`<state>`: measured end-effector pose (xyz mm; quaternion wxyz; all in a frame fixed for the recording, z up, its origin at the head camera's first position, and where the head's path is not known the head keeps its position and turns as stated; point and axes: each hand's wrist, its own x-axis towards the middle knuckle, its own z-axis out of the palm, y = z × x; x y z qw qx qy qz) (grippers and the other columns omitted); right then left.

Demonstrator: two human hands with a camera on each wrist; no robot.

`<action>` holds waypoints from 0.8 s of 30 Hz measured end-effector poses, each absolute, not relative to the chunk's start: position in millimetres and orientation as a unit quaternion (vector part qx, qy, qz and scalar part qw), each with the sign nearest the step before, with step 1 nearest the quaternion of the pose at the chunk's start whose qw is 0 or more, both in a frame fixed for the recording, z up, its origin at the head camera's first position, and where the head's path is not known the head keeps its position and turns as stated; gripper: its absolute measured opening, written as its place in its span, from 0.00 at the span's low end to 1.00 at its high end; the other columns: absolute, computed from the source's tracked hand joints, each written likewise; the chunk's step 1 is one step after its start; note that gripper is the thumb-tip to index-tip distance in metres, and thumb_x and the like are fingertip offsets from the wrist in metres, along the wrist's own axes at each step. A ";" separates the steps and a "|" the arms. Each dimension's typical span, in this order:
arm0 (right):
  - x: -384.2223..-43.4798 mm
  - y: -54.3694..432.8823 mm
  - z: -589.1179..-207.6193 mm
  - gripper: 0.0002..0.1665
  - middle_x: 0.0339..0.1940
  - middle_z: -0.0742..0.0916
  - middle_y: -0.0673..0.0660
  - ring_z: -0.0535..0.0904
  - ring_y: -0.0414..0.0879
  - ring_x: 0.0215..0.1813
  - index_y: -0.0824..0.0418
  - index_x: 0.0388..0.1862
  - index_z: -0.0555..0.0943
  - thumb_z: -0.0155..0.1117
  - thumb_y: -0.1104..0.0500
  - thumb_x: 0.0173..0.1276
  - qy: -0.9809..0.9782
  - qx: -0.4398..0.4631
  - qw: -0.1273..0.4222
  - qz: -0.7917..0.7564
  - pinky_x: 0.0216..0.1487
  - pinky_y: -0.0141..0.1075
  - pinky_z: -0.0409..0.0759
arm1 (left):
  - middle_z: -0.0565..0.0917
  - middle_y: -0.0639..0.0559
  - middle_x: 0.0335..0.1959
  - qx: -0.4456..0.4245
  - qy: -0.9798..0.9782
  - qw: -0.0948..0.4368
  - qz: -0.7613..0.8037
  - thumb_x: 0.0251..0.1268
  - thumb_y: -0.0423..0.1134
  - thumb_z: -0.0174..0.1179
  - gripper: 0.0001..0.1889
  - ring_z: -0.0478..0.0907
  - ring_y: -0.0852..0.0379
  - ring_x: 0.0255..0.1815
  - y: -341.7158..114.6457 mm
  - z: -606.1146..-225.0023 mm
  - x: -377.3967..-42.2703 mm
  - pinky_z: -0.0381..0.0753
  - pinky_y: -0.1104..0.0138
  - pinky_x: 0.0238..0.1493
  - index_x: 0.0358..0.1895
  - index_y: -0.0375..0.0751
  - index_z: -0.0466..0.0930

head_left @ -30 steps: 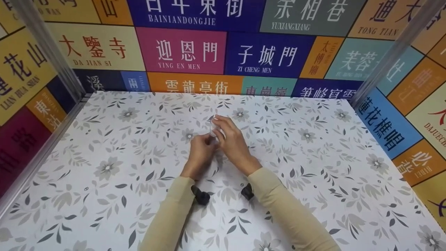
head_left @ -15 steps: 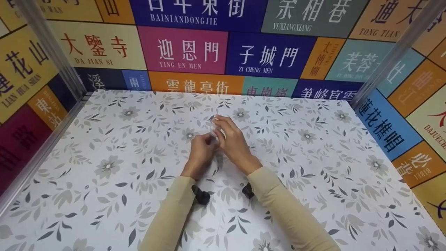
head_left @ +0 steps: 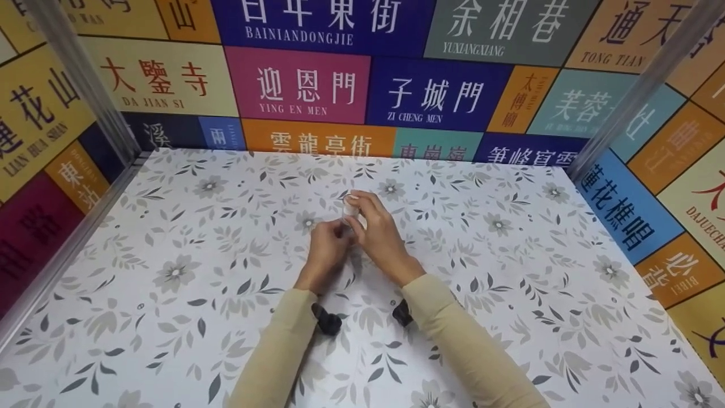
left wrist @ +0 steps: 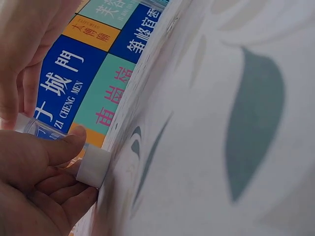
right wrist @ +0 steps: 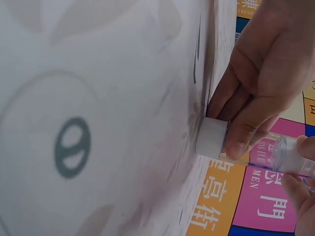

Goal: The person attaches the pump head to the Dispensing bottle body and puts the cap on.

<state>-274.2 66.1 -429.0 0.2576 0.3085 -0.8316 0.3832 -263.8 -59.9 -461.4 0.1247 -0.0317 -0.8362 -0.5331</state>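
A small clear bottle point(right wrist: 263, 153) stands upright on the table between both hands. It has a white lower end point(right wrist: 211, 137), close to or on the tabletop, and a white cap point(head_left: 350, 205) at its top. Low on the clear body, my left hand point(head_left: 328, 246) grips it with thumb and fingers; the left wrist view shows that thumb lying along the bottle above the white end. My right hand point(head_left: 380, 232) pinches the cap between thumb and fingers. In the right wrist view only its fingertips point(right wrist: 307, 147) show, at the right edge.
The table point(head_left: 175, 334) wears a white cover printed with grey flowers and leaves. Panels with coloured place-name signs point(head_left: 294, 82) rise behind and at both sides. Clear corner posts point(head_left: 90, 85) stand at the back. Black wrist cameras point(head_left: 327, 319) sit under the sleeves.
My right fingertips have shifted slightly around the cap, so more of its white side shows. My left hand keeps its grip and place. The head view has tilted a little.
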 end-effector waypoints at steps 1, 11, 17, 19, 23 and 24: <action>-274.1 65.6 -429.2 0.18 0.60 0.82 0.61 0.80 0.52 0.64 0.66 0.55 0.80 0.68 0.65 0.66 -0.830 0.306 0.254 0.390 0.62 0.33 0.79 | 0.68 0.55 0.16 -0.031 -0.836 0.126 -0.533 0.57 0.23 0.61 0.03 0.64 0.58 0.20 -60.0 -461.7 -263.9 0.63 0.69 0.24 0.28 0.27 0.83; -271.4 64.9 -439.7 0.29 0.58 0.84 0.64 0.83 0.55 0.60 0.63 0.63 0.68 0.68 0.67 0.65 -0.841 0.256 0.195 0.435 0.61 0.38 0.81 | 0.79 0.46 0.21 -0.022 -0.842 0.138 -0.522 0.61 0.23 0.59 0.06 0.68 0.57 0.23 -57.6 -464.6 -263.9 0.68 0.69 0.27 0.31 0.29 0.86; -272.2 64.5 -442.7 0.39 0.54 0.86 0.68 0.83 0.56 0.59 0.65 0.71 0.63 0.70 0.67 0.64 -0.841 0.220 0.153 0.470 0.61 0.37 0.80 | 0.82 0.42 0.23 -0.014 -0.841 0.127 -0.525 0.58 0.21 0.60 0.06 0.69 0.56 0.23 -60.2 -463.3 -263.3 0.68 0.69 0.28 0.31 0.31 0.86; -272.4 64.3 -442.4 0.40 0.54 0.86 0.68 0.83 0.56 0.60 0.66 0.72 0.63 0.70 0.68 0.63 -0.844 0.206 0.138 0.475 0.62 0.38 0.80 | 0.82 0.41 0.24 -0.015 -0.843 0.125 -0.524 0.54 0.20 0.60 0.08 0.69 0.56 0.25 -61.3 -462.7 -262.9 0.67 0.69 0.29 0.33 0.31 0.87; -270.9 65.4 -442.4 0.42 0.57 0.85 0.70 0.81 0.58 0.62 0.65 0.72 0.64 0.72 0.66 0.61 -0.862 0.185 0.101 0.462 0.64 0.42 0.79 | 0.84 0.38 0.26 -0.021 -0.844 0.127 -0.520 0.50 0.19 0.59 0.10 0.71 0.53 0.28 -62.2 -463.5 -261.3 0.71 0.66 0.32 0.34 0.31 0.87; -270.0 66.5 -443.0 0.43 0.59 0.84 0.70 0.80 0.59 0.64 0.65 0.73 0.63 0.73 0.65 0.61 -0.867 0.178 0.087 0.457 0.65 0.43 0.78 | 0.85 0.37 0.29 -0.022 -0.844 0.126 -0.520 0.50 0.19 0.59 0.11 0.72 0.52 0.29 -62.3 -463.8 -260.5 0.73 0.64 0.34 0.36 0.30 0.88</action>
